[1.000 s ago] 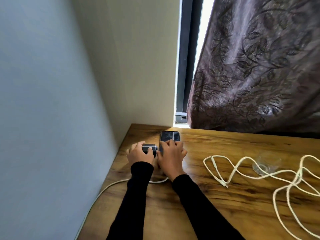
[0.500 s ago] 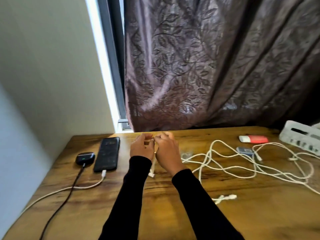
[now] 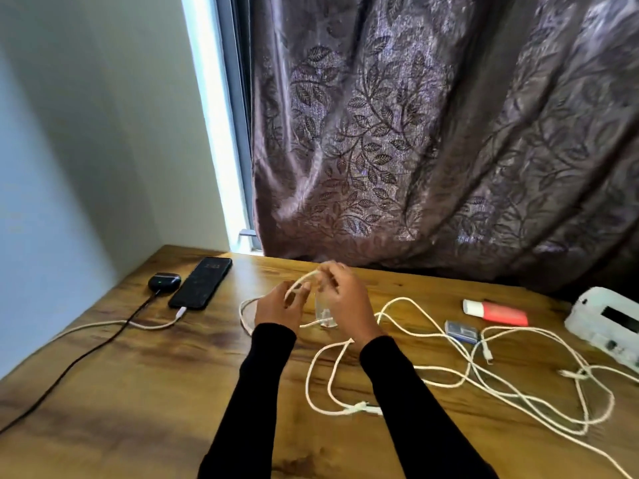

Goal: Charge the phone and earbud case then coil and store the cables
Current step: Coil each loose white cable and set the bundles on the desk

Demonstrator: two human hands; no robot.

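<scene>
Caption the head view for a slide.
Both hands, left hand and right hand, loop a white cable; phone charging.

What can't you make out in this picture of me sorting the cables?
Head view only:
- Where the white cable and black cable are plugged in: cut off by the left edge.
- Right hand grip on the loose cable: motion blur.
- White device: cut off by the right edge.
- Clear object behind the hands: partly hidden, too faint to identify.

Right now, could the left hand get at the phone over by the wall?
Probably yes: bare table lies between the left hand and the phone, but its fingers hold a white cable.
</scene>
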